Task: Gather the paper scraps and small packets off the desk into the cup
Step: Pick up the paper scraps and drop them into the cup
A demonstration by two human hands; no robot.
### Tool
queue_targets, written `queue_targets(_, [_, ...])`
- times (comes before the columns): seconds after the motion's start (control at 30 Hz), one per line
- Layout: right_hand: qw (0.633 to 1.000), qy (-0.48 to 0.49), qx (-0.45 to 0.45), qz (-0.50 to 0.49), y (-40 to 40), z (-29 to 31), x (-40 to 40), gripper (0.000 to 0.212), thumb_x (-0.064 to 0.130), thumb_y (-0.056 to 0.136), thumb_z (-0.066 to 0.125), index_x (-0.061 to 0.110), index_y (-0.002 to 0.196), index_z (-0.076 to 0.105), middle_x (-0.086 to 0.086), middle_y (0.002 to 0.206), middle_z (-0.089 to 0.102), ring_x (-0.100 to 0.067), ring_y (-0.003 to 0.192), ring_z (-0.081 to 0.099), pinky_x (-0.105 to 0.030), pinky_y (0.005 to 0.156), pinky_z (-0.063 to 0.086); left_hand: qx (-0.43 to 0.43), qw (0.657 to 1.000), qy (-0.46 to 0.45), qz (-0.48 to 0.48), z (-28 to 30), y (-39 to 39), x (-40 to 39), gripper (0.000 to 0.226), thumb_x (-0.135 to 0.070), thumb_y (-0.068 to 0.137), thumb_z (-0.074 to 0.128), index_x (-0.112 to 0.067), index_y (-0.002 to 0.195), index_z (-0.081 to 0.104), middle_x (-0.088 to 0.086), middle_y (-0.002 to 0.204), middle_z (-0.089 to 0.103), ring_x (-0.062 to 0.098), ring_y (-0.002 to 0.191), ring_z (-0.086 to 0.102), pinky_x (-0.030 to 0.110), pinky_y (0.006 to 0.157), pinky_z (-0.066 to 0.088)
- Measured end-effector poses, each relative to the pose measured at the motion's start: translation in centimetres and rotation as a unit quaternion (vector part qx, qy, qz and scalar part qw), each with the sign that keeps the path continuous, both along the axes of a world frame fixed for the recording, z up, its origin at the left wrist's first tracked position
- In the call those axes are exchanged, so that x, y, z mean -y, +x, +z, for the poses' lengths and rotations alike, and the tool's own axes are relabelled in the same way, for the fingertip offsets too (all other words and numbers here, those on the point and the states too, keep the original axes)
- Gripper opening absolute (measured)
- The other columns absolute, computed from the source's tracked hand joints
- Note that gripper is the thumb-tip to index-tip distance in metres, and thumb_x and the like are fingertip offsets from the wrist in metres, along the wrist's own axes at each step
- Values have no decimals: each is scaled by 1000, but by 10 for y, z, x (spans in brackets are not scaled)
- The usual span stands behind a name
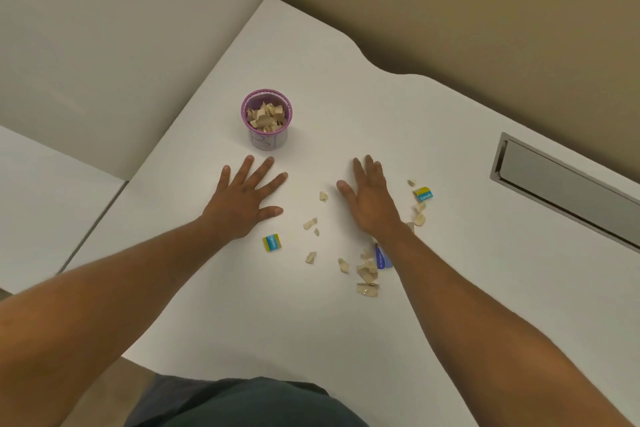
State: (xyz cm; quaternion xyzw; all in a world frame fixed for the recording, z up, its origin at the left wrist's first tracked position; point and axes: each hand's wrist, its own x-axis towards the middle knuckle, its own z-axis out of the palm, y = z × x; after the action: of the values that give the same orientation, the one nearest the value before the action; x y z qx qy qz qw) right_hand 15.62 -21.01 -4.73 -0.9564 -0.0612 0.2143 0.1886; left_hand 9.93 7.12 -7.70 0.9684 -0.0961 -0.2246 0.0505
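Observation:
A purple-rimmed cup [267,135] stands on the white desk [346,87], filled with beige paper scraps [266,117]. My left hand [244,199] lies flat with fingers spread just below the cup, holding nothing. My right hand [369,199] rests flat to the right, fingers together, empty. Several beige scraps [366,272] lie scattered between and beside my arms. A yellow-and-blue packet [272,243] sits near my left wrist, another packet [424,193] lies right of my right hand, and a blue packet [381,258] is partly hidden under my right forearm.
A metal cable slot [561,189] is set into the desk at the right. Partition walls [450,10] close off the back and left sides. A lower white surface [45,204] adjoins on the left. The desk's front edge runs near my body.

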Motion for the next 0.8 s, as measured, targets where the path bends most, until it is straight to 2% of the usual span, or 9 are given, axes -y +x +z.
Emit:
queue_targets(0.07, [999,12,21,43,-17,-13,-10,70,57,105,32,23,163,11,-6,172,-3,-27,159,-8,-42,129,2,1,1000,1,0,1,0,1,74,-70,103,24,-45,165,-8,-6,177,-20,31,165,-12,62,130,7])
queue_targets(0.13, [994,17,45,102,-32,-20,-20,66,53,105,38,26,162,17,-4,172,1,-24,159,-5,-39,128,4,1,1000,7,-1,1,0,1,75,-70,103,24,-45,165,-8,-6,177,-19,31,165,-12,62,130,7])
queue_targets(0.3, [988,-17,74,133,-68,-23,-26,44,19,106,48,15,150,47,-1,166,31,-17,155,25,-36,116,43,8,1000,-5,1,-2,1,-1,75,-71,101,23,-45,165,-6,-5,177,-17,32,165,-10,63,129,8])
queue_targets(0.37, [988,1,89,126,-79,-16,-18,37,11,101,54,9,138,60,-6,156,47,-22,148,41,-40,108,50,14,1000,-1,-1,-5,1,-2,76,-74,99,18,-46,165,-7,-5,178,-15,33,165,-9,63,129,9])
queue_targets(0.43, [982,24,147,116,-81,-6,-5,32,6,95,63,5,126,68,-13,141,62,-28,133,58,-43,103,54,17,1000,0,-5,-7,1,-4,80,-77,93,8,-46,165,-7,-5,178,-14,33,165,-7,63,128,11])
queue_targets(0.5, [977,36,202,54,-70,4,15,33,8,96,65,4,128,67,-14,136,64,-29,129,60,-39,108,51,19,1000,-4,-6,-8,1,-4,84,-79,88,1,-45,165,-5,-5,178,-13,34,165,-5,64,127,12])
queue_targets(0.6, [988,-28,144,-40,-37,16,50,53,32,105,49,5,151,43,-15,158,39,-28,150,34,-41,124,30,21,1000,0,-7,-9,1,-4,85,-79,88,1,-45,165,-6,-5,178,-12,33,165,-4,64,127,13])
queue_targets(0.7, [981,-177,66,-33,-8,11,74,75,56,105,30,3,158,23,-16,167,22,-30,157,13,-55,127,6,14,1000,5,-8,-8,1,-4,83,-77,90,5,-44,165,-7,-4,178,-13,33,165,-5,64,127,13])
queue_targets(0.8, [972,-225,62,17,-6,5,76,83,64,102,20,1,156,28,-16,164,31,-29,156,18,-60,126,3,13,1000,8,-11,-7,2,-3,82,-76,92,9,-43,164,-11,-4,177,-16,33,165,-7,63,128,12])
